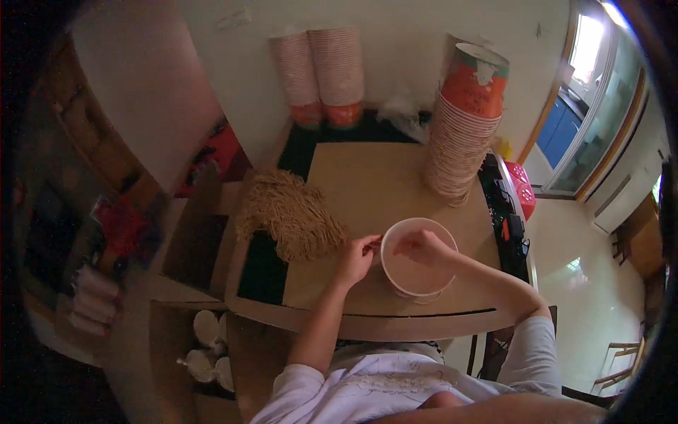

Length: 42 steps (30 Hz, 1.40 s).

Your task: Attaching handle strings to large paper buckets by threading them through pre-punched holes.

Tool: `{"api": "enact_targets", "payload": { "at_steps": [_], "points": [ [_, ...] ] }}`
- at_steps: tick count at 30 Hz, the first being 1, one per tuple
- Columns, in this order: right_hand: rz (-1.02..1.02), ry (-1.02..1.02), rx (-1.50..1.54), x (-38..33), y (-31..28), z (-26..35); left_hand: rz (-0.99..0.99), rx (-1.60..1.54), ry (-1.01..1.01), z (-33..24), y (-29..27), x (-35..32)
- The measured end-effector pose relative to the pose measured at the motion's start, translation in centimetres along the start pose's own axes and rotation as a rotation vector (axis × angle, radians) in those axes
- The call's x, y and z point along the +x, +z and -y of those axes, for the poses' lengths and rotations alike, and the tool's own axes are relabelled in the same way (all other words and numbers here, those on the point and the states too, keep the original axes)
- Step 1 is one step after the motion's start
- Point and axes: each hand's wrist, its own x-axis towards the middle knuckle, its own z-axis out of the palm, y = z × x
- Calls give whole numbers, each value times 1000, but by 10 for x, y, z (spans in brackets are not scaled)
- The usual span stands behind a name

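A white round paper tub (415, 286) stands open-side up near the table's front edge, in front of me. My left hand (357, 260) is closed at the tub's left rim, thumb and fingertips pinching there. Inside the tub is my right hand (427, 249), reaching over the right rim with fingers bent together toward the left wall. Whatever those fingers hold is too small to make out. To the left of the tub lies a loose heap of brown twisted cords (293, 215), its near end close to my left hand.
Tall stacks of nested paper tubs stand at the back left (335, 74) and back right (466, 116), with crumpled clear plastic (404, 113) between them. Black tools (514, 226) lie along the right edge. Below left, a cardboard box (166, 339) holds several white rolls (206, 328).
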Motion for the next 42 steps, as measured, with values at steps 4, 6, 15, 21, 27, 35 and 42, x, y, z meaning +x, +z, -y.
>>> {"api": "enact_targets", "payload": {
  "at_steps": [4,6,15,21,27,35,42],
  "points": [
    [14,55,43,-1,-2,15,-3,-66,-12,2,2,-1],
    [-4,22,44,-1,-2,16,-18,-62,-6,7,4,-1],
    [80,-94,-4,0,-2,24,25,-67,-68,2,4,-3],
    [59,3,415,3,-1,5,83,-145,-155,12,11,0],
    [94,-71,-82,4,-5,11,63,-9,-119,-7,5,-2],
    [78,-244,-214,13,-3,2,84,-98,-140,-18,0,-2],
    [22,-47,-278,3,-5,16,-65,-165,-128,-14,-4,-7]
  ]
}}
